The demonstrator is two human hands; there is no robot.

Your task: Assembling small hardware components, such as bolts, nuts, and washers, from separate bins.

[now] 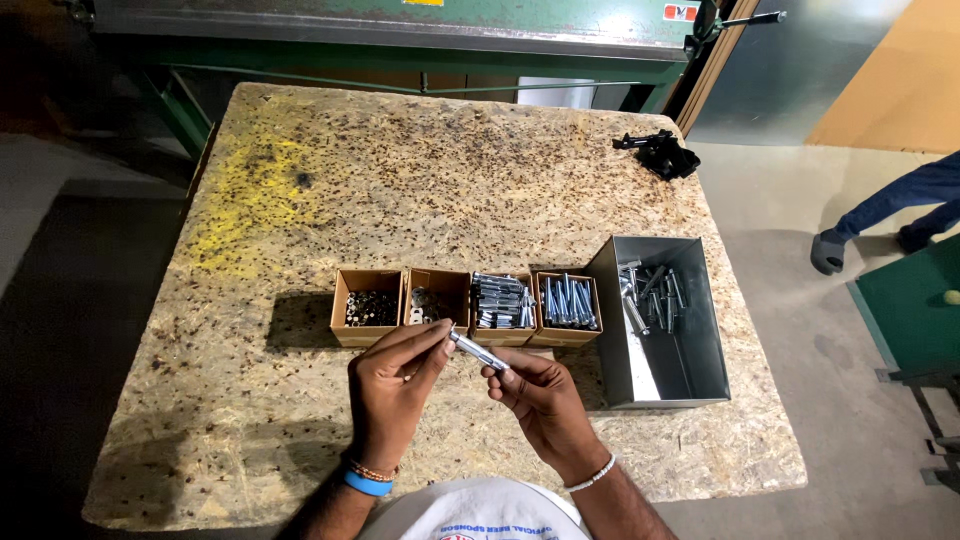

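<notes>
While held: 1 bolt [478, 351], 2 hands.

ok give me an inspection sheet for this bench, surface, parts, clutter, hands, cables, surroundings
surface: chipboard table, speckled, with a yellow stain at the far left
job's things: silver bolt held between both hands; four small cardboard boxes in a row hold nuts, washers and bolts; grey metal bin to their right holds loose bolts
clutter: black clamp-like object at the far right corner
grippers: left hand and right hand each pinch an end of the bolt
cables: nothing seen
surroundings: green machine behind the table; another person's gloved hand at right
</notes>
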